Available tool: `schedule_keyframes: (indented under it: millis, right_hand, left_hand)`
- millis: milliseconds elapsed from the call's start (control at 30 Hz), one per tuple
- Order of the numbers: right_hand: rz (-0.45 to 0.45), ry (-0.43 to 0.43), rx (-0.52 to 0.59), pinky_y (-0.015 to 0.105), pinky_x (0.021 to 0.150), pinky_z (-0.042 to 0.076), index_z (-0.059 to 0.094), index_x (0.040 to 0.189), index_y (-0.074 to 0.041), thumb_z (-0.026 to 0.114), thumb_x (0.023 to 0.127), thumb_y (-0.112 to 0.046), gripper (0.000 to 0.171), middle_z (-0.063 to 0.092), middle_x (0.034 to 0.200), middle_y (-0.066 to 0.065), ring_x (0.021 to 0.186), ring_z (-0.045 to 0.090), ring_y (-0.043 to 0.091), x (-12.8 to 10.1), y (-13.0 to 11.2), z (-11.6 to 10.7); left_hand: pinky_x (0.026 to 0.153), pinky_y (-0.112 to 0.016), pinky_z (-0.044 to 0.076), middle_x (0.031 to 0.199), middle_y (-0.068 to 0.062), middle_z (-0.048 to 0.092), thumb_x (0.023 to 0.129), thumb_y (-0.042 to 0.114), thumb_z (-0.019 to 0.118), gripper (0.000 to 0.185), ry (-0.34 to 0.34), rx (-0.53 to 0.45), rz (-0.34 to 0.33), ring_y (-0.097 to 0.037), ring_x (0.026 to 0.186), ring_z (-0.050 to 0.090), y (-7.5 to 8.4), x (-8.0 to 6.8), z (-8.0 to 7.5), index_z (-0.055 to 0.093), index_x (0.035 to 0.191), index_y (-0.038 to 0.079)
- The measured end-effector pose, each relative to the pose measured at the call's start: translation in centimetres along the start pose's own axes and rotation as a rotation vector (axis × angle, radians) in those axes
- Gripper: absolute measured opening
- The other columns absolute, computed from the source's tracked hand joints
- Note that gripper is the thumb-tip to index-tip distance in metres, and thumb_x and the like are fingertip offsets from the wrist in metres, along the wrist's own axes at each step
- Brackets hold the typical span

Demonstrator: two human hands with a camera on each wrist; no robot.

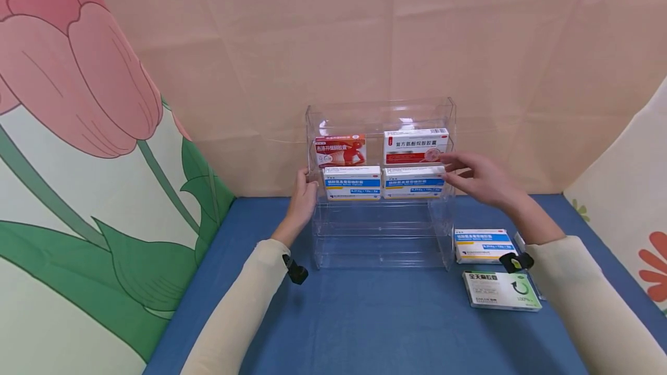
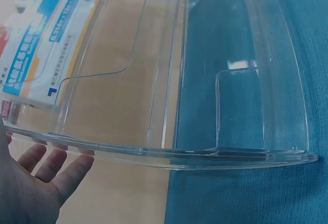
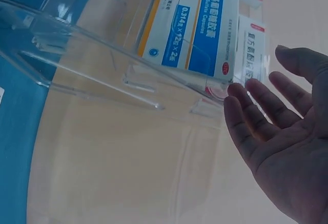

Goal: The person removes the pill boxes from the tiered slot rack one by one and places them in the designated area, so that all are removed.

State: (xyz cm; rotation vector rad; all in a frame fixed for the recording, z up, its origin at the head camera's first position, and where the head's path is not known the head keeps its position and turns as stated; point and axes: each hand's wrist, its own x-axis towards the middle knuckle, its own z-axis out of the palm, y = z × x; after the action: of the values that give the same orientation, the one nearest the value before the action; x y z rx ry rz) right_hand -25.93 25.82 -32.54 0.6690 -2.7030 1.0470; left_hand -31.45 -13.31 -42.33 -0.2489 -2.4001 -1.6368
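A clear acrylic display rack stands on the blue table. Its upper tier holds a red medicine box and a white-and-red medicine box. One tier lower, two white-and-blue medicine boxes sit side by side, a left one and a right one. My left hand touches the rack's left side wall, its fingers spread along the outside; the thumb is hidden in the left wrist view. My right hand is at the rack's right edge, relaxed fingers beside the right white-and-blue box and holding nothing.
On the table right of the rack lie another white-and-blue box and a white-and-green box. A further box is mostly hidden behind the right sleeve. A pinkish cloth backdrop rises behind the rack, with a tulip-printed panel at left.
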Motion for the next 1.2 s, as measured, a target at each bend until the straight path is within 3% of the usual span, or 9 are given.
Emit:
schedule_keyframes:
  millis: [100,333,533,867,1033,1133,1200]
  right_hand:
    - [-0.010,-0.013,0.004,0.060,0.096,0.049,0.054,0.143,-0.002,0.064,0.098,-0.014,0.047,0.055,0.140,0.023,0.121,0.057,0.042,0.3,-0.2,0.2]
    - [0.007,-0.048,-0.012,0.056,0.092,0.053,0.056,0.142,-0.007,0.065,0.098,-0.016,0.046,0.054,0.143,0.020,0.124,0.055,0.041,1.2,-0.7,0.6]
    - [0.015,-0.061,-0.087,0.056,0.090,0.053,0.057,0.140,-0.003,0.065,0.097,-0.015,0.045,0.053,0.144,0.022,0.123,0.054,0.044,1.6,-0.9,1.1]
    - [0.019,-0.035,-0.215,0.061,0.099,0.046,0.062,0.135,-0.001,0.069,0.090,0.000,0.045,0.057,0.138,0.026,0.122,0.049,0.044,1.8,-0.8,2.3]
    - [0.024,-0.016,-0.297,0.062,0.104,0.042,0.063,0.135,-0.003,0.069,0.090,0.001,0.046,0.055,0.143,0.024,0.129,0.045,0.044,1.9,-1.1,2.7]
    - [0.036,-0.020,-0.298,0.062,0.105,0.041,0.063,0.135,-0.004,0.069,0.090,0.002,0.046,0.053,0.144,0.024,0.132,0.045,0.045,2.0,-1.3,2.8]
    - [0.044,-0.020,-0.284,0.062,0.106,0.040,0.064,0.134,-0.005,0.068,0.090,0.004,0.045,0.054,0.144,0.023,0.132,0.045,0.044,2.0,-1.4,2.8]
  left_hand:
    - [0.105,-0.058,0.037,0.143,-0.013,0.041,0.101,0.026,0.035,0.046,-0.004,-0.005,0.001,-0.032,0.129,0.042,-0.1,0.1,0.0,0.030,0.145,0.016]
    - [0.101,-0.056,0.038,0.142,-0.014,0.042,0.101,0.025,0.036,0.046,-0.001,-0.008,0.009,-0.032,0.125,0.043,-0.1,0.1,0.0,0.031,0.145,0.015]
    - [0.101,-0.056,0.038,0.143,-0.013,0.041,0.101,0.026,0.036,0.045,-0.002,-0.004,0.002,-0.032,0.126,0.042,-0.1,0.0,-0.1,0.030,0.145,0.016]
    - [0.106,-0.059,0.037,0.146,-0.014,0.041,0.101,0.026,0.036,0.046,-0.001,0.004,-0.011,-0.033,0.131,0.043,0.3,-0.1,0.0,0.030,0.145,0.016]
    - [0.094,-0.051,0.042,0.140,-0.014,0.043,0.101,0.026,0.036,0.045,-0.003,-0.009,-0.013,-0.033,0.116,0.048,0.2,-0.1,0.0,0.030,0.145,0.016]
    - [0.085,-0.045,0.042,0.136,-0.014,0.044,0.101,0.026,0.036,0.045,-0.004,-0.011,-0.011,-0.033,0.105,0.051,0.1,-0.1,0.0,0.030,0.145,0.016]
    - [0.085,-0.044,0.042,0.136,-0.014,0.044,0.101,0.026,0.037,0.045,-0.003,-0.008,-0.006,-0.033,0.106,0.050,0.1,-0.1,0.0,0.030,0.145,0.016]
